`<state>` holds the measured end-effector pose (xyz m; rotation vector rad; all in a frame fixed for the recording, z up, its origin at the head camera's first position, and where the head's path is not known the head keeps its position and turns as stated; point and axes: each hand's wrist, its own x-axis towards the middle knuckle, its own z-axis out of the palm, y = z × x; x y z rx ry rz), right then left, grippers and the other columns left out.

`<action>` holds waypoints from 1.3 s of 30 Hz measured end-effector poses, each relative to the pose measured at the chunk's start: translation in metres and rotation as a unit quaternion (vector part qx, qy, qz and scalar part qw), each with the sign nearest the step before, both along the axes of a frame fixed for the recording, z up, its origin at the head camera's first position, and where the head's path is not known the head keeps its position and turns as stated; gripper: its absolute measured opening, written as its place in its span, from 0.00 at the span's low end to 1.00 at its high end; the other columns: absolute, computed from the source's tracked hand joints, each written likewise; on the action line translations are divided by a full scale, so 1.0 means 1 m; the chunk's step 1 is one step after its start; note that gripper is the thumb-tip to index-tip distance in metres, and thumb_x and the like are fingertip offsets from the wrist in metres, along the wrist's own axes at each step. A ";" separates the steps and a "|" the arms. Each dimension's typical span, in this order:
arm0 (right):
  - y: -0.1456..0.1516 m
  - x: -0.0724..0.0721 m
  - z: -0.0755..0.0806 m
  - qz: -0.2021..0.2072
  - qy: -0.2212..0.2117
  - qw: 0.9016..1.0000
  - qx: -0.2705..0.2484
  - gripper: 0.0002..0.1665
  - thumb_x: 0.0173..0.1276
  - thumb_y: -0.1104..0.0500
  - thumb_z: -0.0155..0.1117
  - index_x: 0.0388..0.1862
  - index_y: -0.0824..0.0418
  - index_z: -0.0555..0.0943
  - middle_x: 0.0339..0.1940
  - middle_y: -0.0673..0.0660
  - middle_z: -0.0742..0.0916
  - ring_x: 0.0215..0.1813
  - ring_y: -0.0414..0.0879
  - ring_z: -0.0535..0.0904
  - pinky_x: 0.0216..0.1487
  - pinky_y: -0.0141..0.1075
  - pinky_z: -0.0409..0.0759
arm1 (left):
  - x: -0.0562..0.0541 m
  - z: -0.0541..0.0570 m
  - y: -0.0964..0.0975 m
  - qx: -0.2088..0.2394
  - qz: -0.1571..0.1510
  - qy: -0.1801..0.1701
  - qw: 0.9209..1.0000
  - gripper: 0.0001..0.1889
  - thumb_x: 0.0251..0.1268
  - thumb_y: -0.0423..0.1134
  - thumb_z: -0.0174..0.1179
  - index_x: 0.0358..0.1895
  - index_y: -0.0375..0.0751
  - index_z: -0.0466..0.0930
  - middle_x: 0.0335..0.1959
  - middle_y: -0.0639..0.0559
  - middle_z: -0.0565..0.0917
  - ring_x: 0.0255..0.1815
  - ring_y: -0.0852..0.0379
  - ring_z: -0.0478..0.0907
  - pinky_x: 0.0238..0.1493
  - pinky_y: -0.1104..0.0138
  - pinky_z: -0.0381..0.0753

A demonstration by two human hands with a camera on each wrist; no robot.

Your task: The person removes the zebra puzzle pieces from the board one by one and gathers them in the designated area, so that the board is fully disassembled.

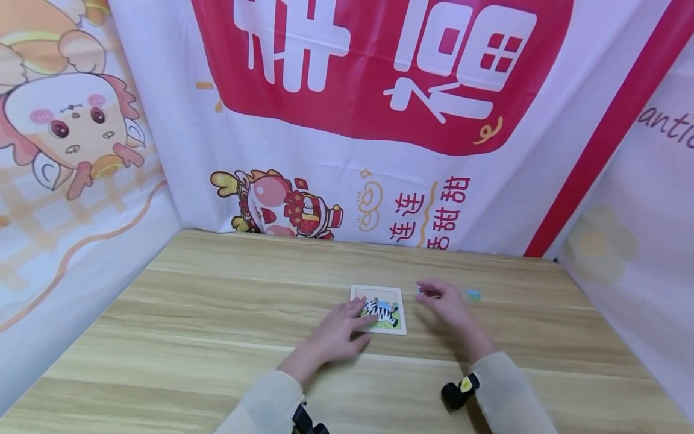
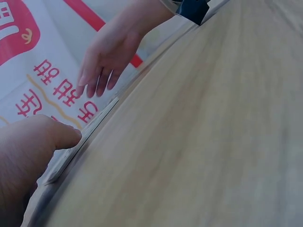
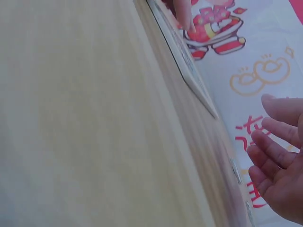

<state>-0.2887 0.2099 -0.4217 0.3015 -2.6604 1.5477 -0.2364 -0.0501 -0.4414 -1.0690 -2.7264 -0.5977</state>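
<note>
A square puzzle board with a pale frame and a zebra picture lies flat on the table. My left hand rests at its left side, fingers stretched over the zebra. To the right of the board, my right hand hovers with loosely bent fingers, nothing between them in the right wrist view. Beneath its fingertips shows a small red-and-blue puzzle piece, partly hidden by the hand. A blue-green piece lies just right of that hand.
The wood-grain table runs back to a white printed cloth with red patches and lettering. More printed cloth hangs along the left and right sides. Each wrist wears a black strapped camera.
</note>
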 end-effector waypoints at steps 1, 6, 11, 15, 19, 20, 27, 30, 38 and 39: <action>-0.003 0.001 -0.001 0.004 0.004 1.000 -0.002 0.21 0.55 0.64 0.61 0.48 0.69 0.74 0.40 0.64 0.79 0.41 0.51 0.73 0.44 0.41 0.72 | 0.001 0.000 0.001 -0.002 -0.001 0.000 1.000 0.23 0.58 0.48 0.50 0.58 0.50 0.67 0.64 0.41 0.55 0.64 0.46 0.50 0.60 0.53 0.48; -0.017 0.007 -0.004 0.011 -0.015 1.000 0.008 0.21 0.54 0.62 0.62 0.48 0.65 0.75 0.38 0.58 0.80 0.41 0.49 0.74 0.43 0.41 0.72 | 0.004 -0.002 0.005 -0.008 -0.004 -0.001 1.000 0.23 0.59 0.48 0.49 0.59 0.51 0.66 0.64 0.42 0.55 0.64 0.47 0.50 0.60 0.52 0.48; -0.026 0.011 -0.011 0.019 -0.012 1.000 0.009 0.21 0.51 0.62 0.65 0.46 0.65 0.76 0.35 0.56 0.81 0.38 0.47 0.75 0.42 0.39 0.72 | 0.004 -0.004 0.008 -0.007 -0.013 0.006 1.000 0.24 0.60 0.50 0.48 0.59 0.50 0.65 0.64 0.43 0.54 0.64 0.47 0.49 0.60 0.51 0.48; -0.030 0.013 -0.014 0.027 -0.009 0.999 0.014 0.21 0.49 0.63 0.66 0.45 0.65 0.77 0.33 0.56 0.80 0.37 0.47 0.73 0.40 0.37 0.72 | 0.004 -0.004 0.010 -0.005 -0.017 0.004 1.000 0.26 0.59 0.54 0.47 0.60 0.50 0.64 0.65 0.44 0.54 0.64 0.46 0.48 0.60 0.51 0.47; -0.033 0.015 -0.015 0.030 -0.001 0.999 0.040 0.21 0.48 0.62 0.67 0.44 0.62 0.78 0.33 0.55 0.78 0.36 0.47 0.71 0.38 0.38 0.71 | 0.003 -0.006 0.011 -0.005 -0.022 -0.001 1.000 0.28 0.58 0.58 0.46 0.60 0.50 0.65 0.65 0.44 0.54 0.64 0.46 0.48 0.60 0.51 0.47; -0.033 0.015 -0.015 0.030 0.001 0.998 0.048 0.22 0.48 0.62 0.67 0.45 0.62 0.78 0.33 0.55 0.77 0.36 0.46 0.71 0.38 0.38 0.70 | 0.002 -0.006 0.011 -0.007 -0.023 -0.001 1.000 0.28 0.58 0.59 0.46 0.60 0.50 0.65 0.65 0.44 0.54 0.64 0.46 0.47 0.60 0.51 0.47; -0.034 0.014 -0.017 0.044 0.028 0.995 0.084 0.22 0.47 0.62 0.67 0.45 0.63 0.78 0.34 0.54 0.76 0.36 0.46 0.69 0.39 0.39 0.69 | 0.001 -0.006 0.011 -0.022 -0.025 -0.002 0.999 0.30 0.57 0.63 0.42 0.60 0.51 0.64 0.65 0.46 0.53 0.65 0.48 0.47 0.60 0.52 0.46; -0.034 0.013 -0.017 0.051 0.043 0.993 0.094 0.21 0.47 0.63 0.67 0.44 0.63 0.78 0.33 0.54 0.76 0.35 0.46 0.69 0.38 0.38 0.70 | 0.002 -0.005 0.010 -0.023 -0.026 -0.003 0.999 0.30 0.57 0.62 0.43 0.60 0.51 0.65 0.65 0.45 0.53 0.65 0.48 0.47 0.61 0.52 0.46; -0.039 0.013 -0.015 0.049 0.035 0.992 0.113 0.20 0.48 0.63 0.67 0.43 0.62 0.78 0.32 0.53 0.75 0.34 0.45 0.68 0.37 0.38 0.69 | 0.002 -0.005 0.009 -0.020 -0.026 -0.003 0.999 0.30 0.56 0.62 0.45 0.59 0.51 0.65 0.65 0.43 0.54 0.64 0.47 0.48 0.60 0.52 0.47; -0.040 0.013 -0.015 0.046 0.030 0.992 0.116 0.20 0.48 0.63 0.67 0.43 0.62 0.78 0.32 0.53 0.74 0.34 0.45 0.68 0.37 0.38 0.69 | 0.002 -0.005 0.009 -0.020 -0.026 -0.004 0.999 0.30 0.56 0.62 0.45 0.59 0.51 0.65 0.65 0.43 0.54 0.64 0.47 0.48 0.60 0.52 0.47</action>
